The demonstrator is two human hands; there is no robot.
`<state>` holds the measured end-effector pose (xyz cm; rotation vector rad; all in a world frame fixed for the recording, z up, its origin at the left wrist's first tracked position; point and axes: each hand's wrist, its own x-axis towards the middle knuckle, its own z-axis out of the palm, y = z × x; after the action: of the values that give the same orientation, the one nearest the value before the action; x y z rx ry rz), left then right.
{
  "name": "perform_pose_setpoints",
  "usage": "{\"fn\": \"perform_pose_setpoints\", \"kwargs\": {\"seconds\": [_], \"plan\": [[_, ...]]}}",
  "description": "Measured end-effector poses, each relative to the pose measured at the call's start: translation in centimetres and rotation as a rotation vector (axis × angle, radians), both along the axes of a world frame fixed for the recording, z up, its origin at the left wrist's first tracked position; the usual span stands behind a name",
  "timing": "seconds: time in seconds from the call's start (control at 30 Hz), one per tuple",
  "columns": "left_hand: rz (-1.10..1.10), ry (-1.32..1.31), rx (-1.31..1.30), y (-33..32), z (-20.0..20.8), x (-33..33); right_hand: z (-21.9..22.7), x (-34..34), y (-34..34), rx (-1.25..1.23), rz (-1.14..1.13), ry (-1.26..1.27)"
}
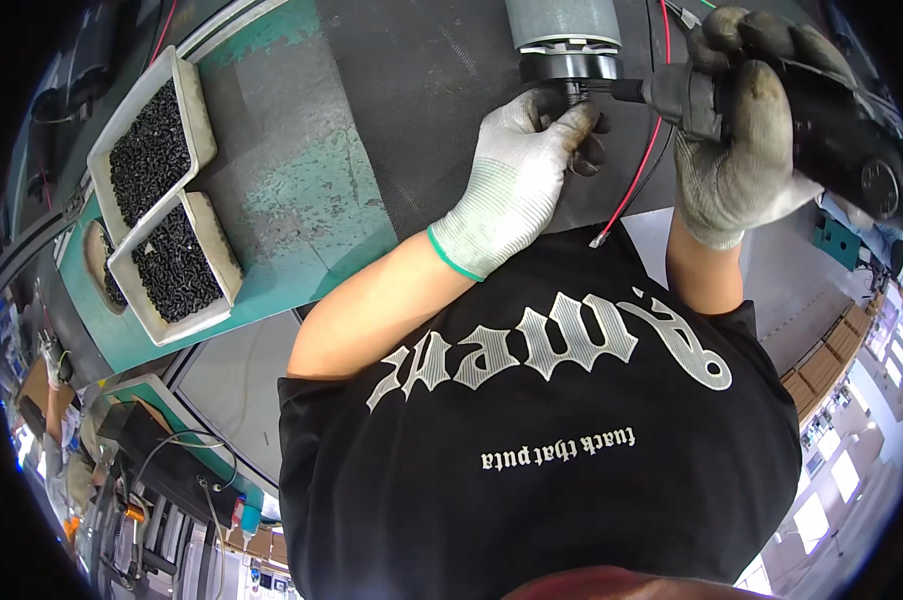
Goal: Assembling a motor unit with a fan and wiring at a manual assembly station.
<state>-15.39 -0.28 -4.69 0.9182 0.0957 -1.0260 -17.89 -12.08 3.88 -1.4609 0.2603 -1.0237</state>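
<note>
A grey metal cylinder like a motor housing [567, 22] with a black end ring [572, 67] lies at the top of the view. My left hand [520, 160], in a white glove with dark fingertips, is closed in a pinch right below that ring. Whatever sits between its fingers is mostly hidden. My right hand [742, 150], gloved too, wraps round a black power screwdriver [822, 115]. The tool's nose points left, its slim tip reaching close to the ring and my left fingers. A red wire [640, 172] runs between my two hands.
At left, two pale trays [200, 110] [230, 265] hold many small black screw-like pieces; a round dish [94, 255] sits beside them. The bench has a worn green surface [302, 180] and a dark mat [402, 110]. Another person's gloved hand [52, 360] shows far left. Brown boxes [827, 360] stand at right.
</note>
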Motion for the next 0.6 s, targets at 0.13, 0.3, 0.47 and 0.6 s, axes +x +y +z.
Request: {"fn": "perform_pose_setpoints", "kwargs": {"seconds": [0.13,0.3,0.47,0.6], "plan": [[0.012,-0.107,0.056,-0.1,0.3,0.1,-2.5,-0.8,-4.0,-1.064,-0.039,0.029],[0.058,-0.097,0.042,0.0,0.0,0.0,0.6,-0.1,1.9,-0.096,0.120,0.191],[0.068,0.054,-0.096,-0.1,-0.1,-0.1,1.3,0.3,2.0,-0.051,0.249,0.104],[0.124,0.273,-0.200,0.4,0.4,-0.3,0.8,0.0,-0.1,-0.033,0.184,0.005]]}}
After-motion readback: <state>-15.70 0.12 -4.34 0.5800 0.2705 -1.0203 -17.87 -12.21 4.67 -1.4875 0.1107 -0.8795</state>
